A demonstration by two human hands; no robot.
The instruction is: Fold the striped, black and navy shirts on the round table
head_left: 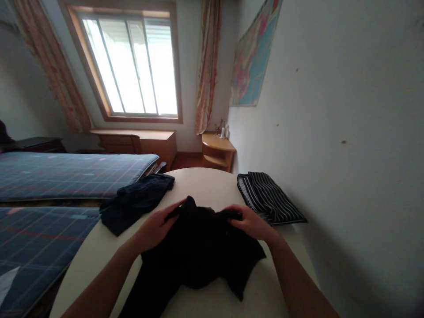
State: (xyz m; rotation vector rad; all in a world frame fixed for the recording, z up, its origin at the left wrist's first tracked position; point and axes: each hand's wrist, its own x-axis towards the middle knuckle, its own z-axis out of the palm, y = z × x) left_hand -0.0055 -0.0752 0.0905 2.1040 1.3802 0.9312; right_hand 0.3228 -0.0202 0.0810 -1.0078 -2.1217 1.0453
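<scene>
A black garment (198, 247) lies spread and rumpled over the cream round table (205, 176). Too dark to tell whether it is trousers or a top, it trails one long part toward the near left and a pointed part toward the right. My left hand (155, 229) pinches its upper left edge between thumb and fingers. On the upper right edge, my right hand (247, 221) grips a bunched fold of the same cloth. Between both hands the fabric is gathered, with a small peak sticking up near the left fingers.
Dark blue clothing (139, 198) lies at the table's left edge. A folded black-and-white striped garment (270, 196) sits at the right, beside the white wall (347, 185). Plaid-covered beds (66, 174) stand left; a wooden corner shelf (218, 143) is beyond the table.
</scene>
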